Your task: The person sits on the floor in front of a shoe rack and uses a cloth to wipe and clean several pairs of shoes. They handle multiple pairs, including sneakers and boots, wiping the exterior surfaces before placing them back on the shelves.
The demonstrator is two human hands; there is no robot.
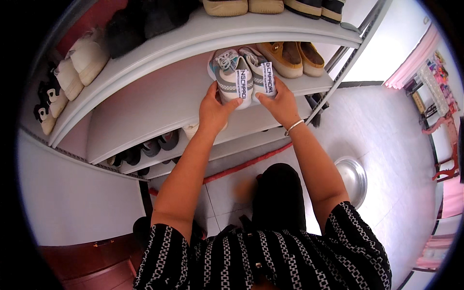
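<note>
A pair of white and grey sneakers (234, 79) with teal touches and printed heel tabs sits side by side at the front of a grey shelf (145, 108), toes pointing to the back. My left hand (216, 107) grips the outer side of the left sneaker, thumb against its heel. Around the right sneaker (263, 87) my right hand (279, 102) is closed in the same way, its thumb on the heel and a bracelet at the wrist. Just right of the sneakers stand mustard-yellow slip-on shoes (285, 60). The fingers under and beside the sneakers are partly hidden.
The upper shelf (208, 36) carries white shoes (89, 60), black shoes and tan-soled shoes. Dark shoes (151, 147) line a lower shelf. A metal rack post (345, 65) borders the right end. On the tiled floor lies a steel basin (350, 181), near my right forearm.
</note>
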